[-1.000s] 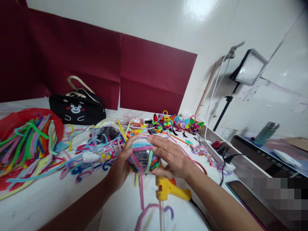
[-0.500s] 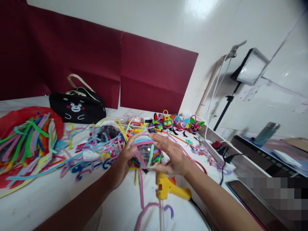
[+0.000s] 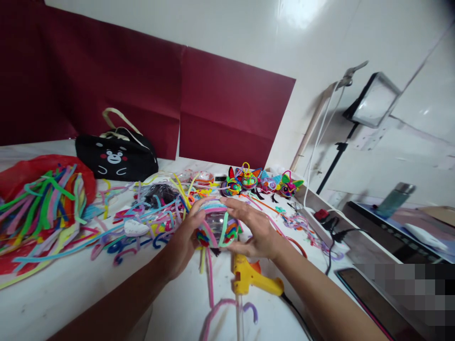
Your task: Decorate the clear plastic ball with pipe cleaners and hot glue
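Observation:
Between my two hands is a clear rounded plastic shell (image 3: 215, 222) decorated with pink, mint, blue and multicoloured pipe cleaners. My left hand (image 3: 190, 234) curves round its left side. From the right, my right hand (image 3: 254, 227) grips it with fingers over the top and thumb low at the side. Just below lies a yellow glue gun (image 3: 245, 279) with a clear glue stick in its back end. A pink pipe cleaner (image 3: 210, 279) and a short purple curl (image 3: 251, 312) rest near it. The shell's far side is hidden.
Loose pipe cleaners (image 3: 142, 227) cover the table's left and middle. A red bag of pipe cleaners (image 3: 88, 184) lies far left, beside a black bag (image 3: 117, 158). Several finished colourful animal heads (image 3: 249, 177) stand at the back. A power strip (image 3: 337, 241) and phone (image 3: 369, 293) are right.
The view has shifted slightly. Both hands still hold the shell in nearly the same place, with only a slight change in the left hand's fingers.

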Motion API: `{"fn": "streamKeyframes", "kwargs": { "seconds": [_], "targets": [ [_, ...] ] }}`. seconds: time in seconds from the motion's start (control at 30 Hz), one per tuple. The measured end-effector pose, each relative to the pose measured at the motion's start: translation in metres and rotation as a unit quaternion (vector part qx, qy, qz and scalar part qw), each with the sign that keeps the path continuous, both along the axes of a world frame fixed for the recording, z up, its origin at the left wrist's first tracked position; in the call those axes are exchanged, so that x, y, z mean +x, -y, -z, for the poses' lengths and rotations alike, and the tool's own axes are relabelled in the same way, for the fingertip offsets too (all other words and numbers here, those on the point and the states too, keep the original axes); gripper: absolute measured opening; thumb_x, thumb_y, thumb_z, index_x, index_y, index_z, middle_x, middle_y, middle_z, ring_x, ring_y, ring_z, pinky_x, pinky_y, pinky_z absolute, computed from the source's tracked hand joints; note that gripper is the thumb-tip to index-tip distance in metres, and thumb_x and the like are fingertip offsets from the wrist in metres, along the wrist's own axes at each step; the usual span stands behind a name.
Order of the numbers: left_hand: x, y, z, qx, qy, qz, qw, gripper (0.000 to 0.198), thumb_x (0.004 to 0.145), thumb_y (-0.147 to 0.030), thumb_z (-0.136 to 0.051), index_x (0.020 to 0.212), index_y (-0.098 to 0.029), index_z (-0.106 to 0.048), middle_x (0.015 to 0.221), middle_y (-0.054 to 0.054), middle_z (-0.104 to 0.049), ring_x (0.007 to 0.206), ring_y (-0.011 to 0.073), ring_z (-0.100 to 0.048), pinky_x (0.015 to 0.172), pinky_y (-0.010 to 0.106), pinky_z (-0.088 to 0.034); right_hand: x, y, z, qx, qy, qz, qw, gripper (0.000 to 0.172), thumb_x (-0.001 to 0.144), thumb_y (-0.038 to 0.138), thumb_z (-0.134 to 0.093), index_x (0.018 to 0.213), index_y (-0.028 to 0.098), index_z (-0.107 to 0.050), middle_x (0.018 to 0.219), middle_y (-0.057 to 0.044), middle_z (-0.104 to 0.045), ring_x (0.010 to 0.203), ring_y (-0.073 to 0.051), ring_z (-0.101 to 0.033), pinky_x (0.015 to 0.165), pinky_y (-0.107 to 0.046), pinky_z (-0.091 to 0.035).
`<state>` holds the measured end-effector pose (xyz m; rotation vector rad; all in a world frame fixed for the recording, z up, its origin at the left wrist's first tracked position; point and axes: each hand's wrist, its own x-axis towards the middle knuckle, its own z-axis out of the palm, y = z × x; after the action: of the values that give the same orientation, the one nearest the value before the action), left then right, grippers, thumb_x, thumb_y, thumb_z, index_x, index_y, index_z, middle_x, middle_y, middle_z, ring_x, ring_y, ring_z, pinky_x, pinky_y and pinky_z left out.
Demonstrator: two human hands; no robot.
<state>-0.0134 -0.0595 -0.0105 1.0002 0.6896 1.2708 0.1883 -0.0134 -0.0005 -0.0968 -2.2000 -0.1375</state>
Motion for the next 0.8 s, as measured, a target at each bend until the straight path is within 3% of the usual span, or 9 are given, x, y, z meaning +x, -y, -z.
{"fn": "streamKeyframes", "kwargs": {
  "seconds": [0.37, 0.57, 0.8],
  "targets": [
    [0.0043, 0.002, -0.0051, -0.023, 0.03, -0.022, 0.999, 0.069, 0.08, -0.042, -0.067, 0.145, -0.027, -0.046, 0.126, 0.006, -0.072, 0.118, 0.0319, -0.065, 0.088, 0.039, -0.058, 0.0021, -0.0008, 0.0008, -0.027, 0.013, 0.008, 1.0, 0.068, 0.088, 0.04, -0.074, 0.142, 0.017, -0.042, 0.14, -0.024, -0.059, 0.137, -0.029, -0.054, 0.11, -0.047, -0.05],
    [0.0054, 0.0036, -0.0075, -0.016, 0.043, -0.024, 0.999, 0.068, 0.081, -0.039, -0.067, 0.144, -0.026, -0.047, 0.125, 0.006, -0.073, 0.116, 0.0311, -0.067, 0.092, 0.039, -0.057, 0.0015, -0.001, 0.0015, -0.053, -0.005, -0.009, 0.999, 0.079, 0.084, 0.039, -0.078, 0.148, 0.019, -0.036, 0.143, -0.022, -0.058, 0.135, -0.029, -0.056, 0.11, -0.047, -0.05],
    [0.0047, 0.0022, -0.0063, 0.003, 0.054, -0.026, 0.998, 0.07, 0.082, -0.036, -0.066, 0.147, -0.026, -0.045, 0.127, 0.007, -0.072, 0.114, 0.0306, -0.068, 0.092, 0.039, -0.058, -0.0004, 0.0032, -0.0024, -0.06, 0.01, 0.008, 0.998, 0.076, 0.085, 0.037, -0.078, 0.147, 0.018, -0.039, 0.144, -0.024, -0.056, 0.138, -0.03, -0.054, 0.111, -0.048, -0.048]
  ]
}}
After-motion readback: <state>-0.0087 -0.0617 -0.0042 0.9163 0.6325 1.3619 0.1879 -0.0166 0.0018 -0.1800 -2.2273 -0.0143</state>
